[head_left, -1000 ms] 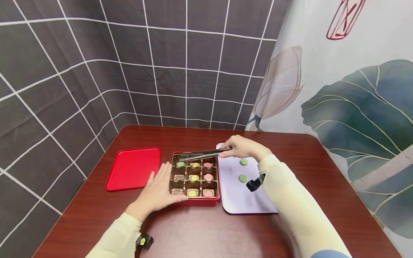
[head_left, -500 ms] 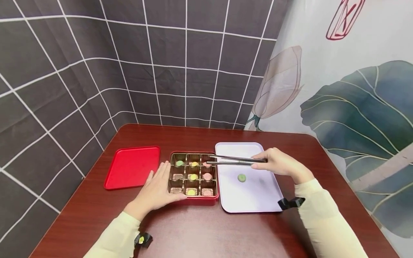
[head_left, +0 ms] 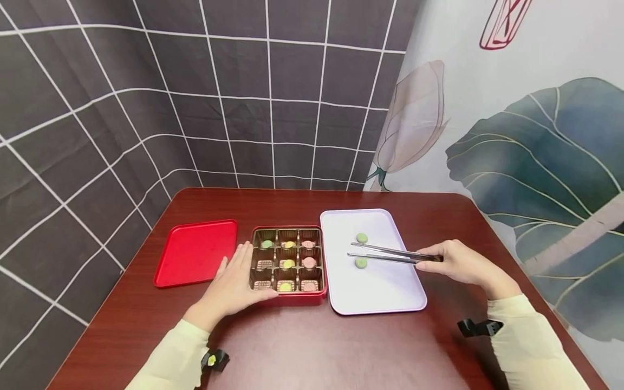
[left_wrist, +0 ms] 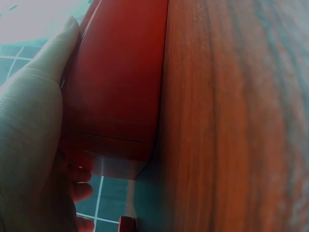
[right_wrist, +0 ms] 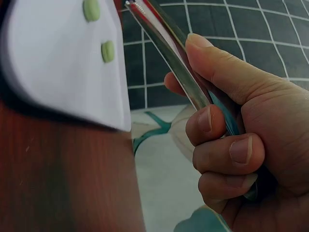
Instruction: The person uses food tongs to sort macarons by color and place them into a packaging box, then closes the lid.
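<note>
My left hand rests against the left side and front corner of a red box, its fingers straight. Gold dividers split the box into compartments; a green round sweet lies in the back left one. Yellow sweets fill the middle column and pink ones the right column. My right hand grips metal tongs near their closed end. The tongs' parted tips hover over a white tray, near two round green sweets; nothing shows between the tips.
A red lid lies on the brown table, left of the box. The tray stands close along the box's right side. A grid-patterned dark curtain rises behind the table.
My right hand has drawn the tongs rightward from above the box's back left compartment to over the tray, and their tips have spread apart. The left hand stays on the box.
</note>
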Available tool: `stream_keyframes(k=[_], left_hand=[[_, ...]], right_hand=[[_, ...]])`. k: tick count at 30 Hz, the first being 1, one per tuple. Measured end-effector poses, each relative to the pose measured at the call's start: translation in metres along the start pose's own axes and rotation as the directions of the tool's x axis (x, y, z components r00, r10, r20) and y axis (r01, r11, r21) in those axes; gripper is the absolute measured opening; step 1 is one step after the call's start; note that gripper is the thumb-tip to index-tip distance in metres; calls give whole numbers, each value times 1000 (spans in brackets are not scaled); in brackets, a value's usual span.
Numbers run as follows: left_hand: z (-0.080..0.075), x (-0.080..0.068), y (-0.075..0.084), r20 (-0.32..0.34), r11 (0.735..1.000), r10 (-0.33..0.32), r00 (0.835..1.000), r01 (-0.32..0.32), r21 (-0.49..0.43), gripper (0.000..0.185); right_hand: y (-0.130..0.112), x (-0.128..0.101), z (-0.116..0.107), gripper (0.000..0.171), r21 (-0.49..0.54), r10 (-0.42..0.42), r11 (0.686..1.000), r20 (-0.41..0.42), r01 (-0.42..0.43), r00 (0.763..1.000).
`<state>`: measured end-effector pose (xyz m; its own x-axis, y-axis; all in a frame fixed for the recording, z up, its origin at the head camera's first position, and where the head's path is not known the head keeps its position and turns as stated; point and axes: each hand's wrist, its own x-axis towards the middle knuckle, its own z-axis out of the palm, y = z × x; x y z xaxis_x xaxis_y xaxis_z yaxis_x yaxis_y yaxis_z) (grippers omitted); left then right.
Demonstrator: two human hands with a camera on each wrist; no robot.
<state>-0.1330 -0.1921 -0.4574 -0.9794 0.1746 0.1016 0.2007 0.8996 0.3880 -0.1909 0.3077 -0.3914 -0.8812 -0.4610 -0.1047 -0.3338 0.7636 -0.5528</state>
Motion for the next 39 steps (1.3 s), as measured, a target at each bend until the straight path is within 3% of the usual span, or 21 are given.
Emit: stream_keyframes(k=[15, 27, 39], left_hand=[[-3, -1, 2, 7, 1000, 0, 1000, 0, -17, 125], [-3, -1, 2, 8, 1000, -1, 1000, 1, -14, 126], [-3, -1, 2, 11, 1000, 3, 1000, -3, -5, 125]], right_hand=[[21, -24, 7, 32, -5, 42, 999, -22, -42, 999], [23, -23, 11, 33, 4, -21, 1000, -4, 21, 1000], [26, -22, 17, 35, -10, -33, 999, 8, 33, 999]])
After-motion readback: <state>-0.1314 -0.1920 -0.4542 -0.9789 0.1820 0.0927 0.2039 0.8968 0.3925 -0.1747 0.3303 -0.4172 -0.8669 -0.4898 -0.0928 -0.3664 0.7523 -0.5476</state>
